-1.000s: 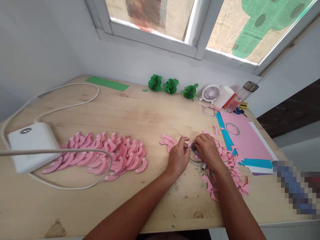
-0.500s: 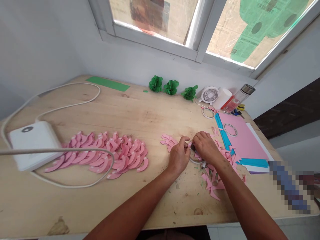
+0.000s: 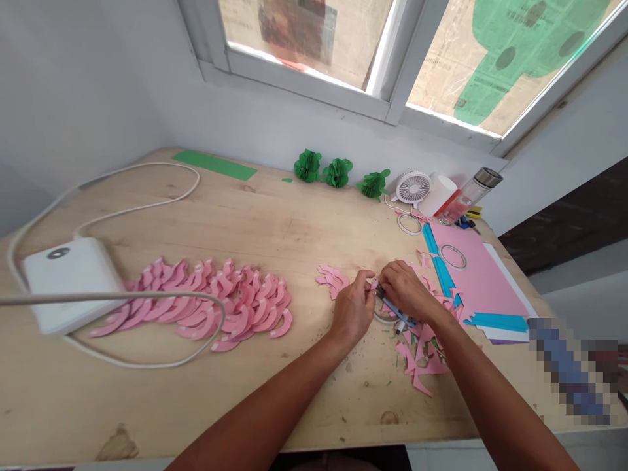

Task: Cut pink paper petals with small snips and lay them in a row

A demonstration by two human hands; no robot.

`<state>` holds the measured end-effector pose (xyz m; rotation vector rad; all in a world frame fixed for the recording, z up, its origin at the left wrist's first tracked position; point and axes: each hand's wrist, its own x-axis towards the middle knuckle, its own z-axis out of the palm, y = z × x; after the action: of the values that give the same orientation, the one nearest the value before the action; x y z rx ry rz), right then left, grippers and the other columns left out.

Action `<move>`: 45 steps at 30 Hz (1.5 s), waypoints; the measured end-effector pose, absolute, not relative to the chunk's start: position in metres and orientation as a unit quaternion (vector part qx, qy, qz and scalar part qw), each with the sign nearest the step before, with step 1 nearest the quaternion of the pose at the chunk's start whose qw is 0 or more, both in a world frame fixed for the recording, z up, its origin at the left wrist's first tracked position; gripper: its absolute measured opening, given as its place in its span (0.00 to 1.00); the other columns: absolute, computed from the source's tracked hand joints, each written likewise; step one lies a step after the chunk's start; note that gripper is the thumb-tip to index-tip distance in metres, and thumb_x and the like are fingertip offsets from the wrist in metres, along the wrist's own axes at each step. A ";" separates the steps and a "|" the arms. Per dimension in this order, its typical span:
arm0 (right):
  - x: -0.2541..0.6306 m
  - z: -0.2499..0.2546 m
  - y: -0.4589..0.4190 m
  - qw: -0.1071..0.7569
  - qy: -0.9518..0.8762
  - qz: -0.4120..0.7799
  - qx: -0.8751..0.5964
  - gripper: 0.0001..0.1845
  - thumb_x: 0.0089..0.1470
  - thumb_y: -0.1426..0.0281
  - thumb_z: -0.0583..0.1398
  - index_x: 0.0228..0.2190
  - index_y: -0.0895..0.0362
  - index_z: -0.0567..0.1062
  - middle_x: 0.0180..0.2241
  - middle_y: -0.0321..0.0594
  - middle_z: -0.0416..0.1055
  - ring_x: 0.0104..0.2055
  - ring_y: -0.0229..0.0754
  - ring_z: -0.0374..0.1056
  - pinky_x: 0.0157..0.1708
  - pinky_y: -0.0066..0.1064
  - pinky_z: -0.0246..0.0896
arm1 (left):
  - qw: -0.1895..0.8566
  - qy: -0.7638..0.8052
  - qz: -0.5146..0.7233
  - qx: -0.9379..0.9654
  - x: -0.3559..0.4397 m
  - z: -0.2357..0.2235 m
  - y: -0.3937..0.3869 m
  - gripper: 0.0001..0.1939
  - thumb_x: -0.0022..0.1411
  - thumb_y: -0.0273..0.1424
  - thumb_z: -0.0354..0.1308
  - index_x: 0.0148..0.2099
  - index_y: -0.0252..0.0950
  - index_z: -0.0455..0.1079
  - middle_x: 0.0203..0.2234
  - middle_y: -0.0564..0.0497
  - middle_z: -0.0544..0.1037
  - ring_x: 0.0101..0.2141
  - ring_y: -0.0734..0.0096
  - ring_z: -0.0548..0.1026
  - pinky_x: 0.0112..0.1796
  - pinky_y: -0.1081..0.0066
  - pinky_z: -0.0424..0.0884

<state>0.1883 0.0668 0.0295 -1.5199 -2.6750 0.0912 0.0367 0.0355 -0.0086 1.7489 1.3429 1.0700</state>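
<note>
Between its thumb and fingers, my left hand [image 3: 354, 306] pinches a small pink paper piece [image 3: 373, 286]. My right hand [image 3: 403, 288] is closed on a tool with a pale blue handle [image 3: 398, 311] and a dark metal end, which meets the paper; its exact kind I cannot make out. Just left of my left hand lies a small group of cut pink paper pieces [image 3: 332, 280]. Pink paper scraps [image 3: 422, 366] are scattered below and around my right hand. Under both hands a white tape ring [image 3: 385, 319] partly shows, beside a white cable plug [image 3: 400, 327].
Curved pink strips [image 3: 235, 311] are heaped on the left, by a white power bank [image 3: 73, 281] with a looping cable. Green paper balls [image 3: 337, 173], a small fan [image 3: 413, 188] and a bottle [image 3: 471, 196] line the back. Pink sheets [image 3: 483, 268] lie right.
My right hand has shifted slightly and turned, so the tool's pale blue handle now shows beneath it. My left hand still pinches the pink paper.
</note>
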 end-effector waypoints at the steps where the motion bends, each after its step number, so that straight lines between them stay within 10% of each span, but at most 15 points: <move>1: 0.188 0.030 0.066 0.034 -0.868 0.035 -0.494 0.06 0.51 0.78 0.53 0.27 0.58 0.66 0.32 0.41 0.66 0.39 0.42 0.58 0.38 0.32 0.52 | 0.335 0.517 0.409 0.674 0.037 -0.008 0.035 0.17 0.56 0.21 0.49 0.47 0.39 0.61 0.27 0.53 0.74 0.30 0.71 0.73 0.32 0.73 0.66; 23: 0.203 0.031 0.068 0.231 -0.751 0.129 -0.606 0.05 0.51 0.71 0.53 0.27 0.56 0.69 0.31 0.40 0.69 0.37 0.43 0.63 0.38 0.34 0.56 | 0.309 0.519 0.391 0.694 0.036 -0.005 0.032 0.17 0.56 0.21 0.49 0.48 0.39 0.61 0.29 0.51 0.75 0.31 0.68 0.74 0.32 0.72 0.67; 45: 0.178 0.028 0.059 -0.002 -0.882 -0.142 -0.450 0.03 0.52 0.77 0.56 0.29 0.60 0.70 0.33 0.46 0.67 0.40 0.48 0.56 0.38 0.37 0.49 | 0.302 0.511 0.407 0.694 0.037 -0.008 0.033 0.16 0.56 0.20 0.48 0.47 0.39 0.61 0.27 0.52 0.75 0.30 0.69 0.74 0.32 0.72 0.66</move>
<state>0.1780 0.0592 0.0285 -1.4140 -2.7737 -0.4479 0.0367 0.0329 -0.0078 1.8411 1.3557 1.0808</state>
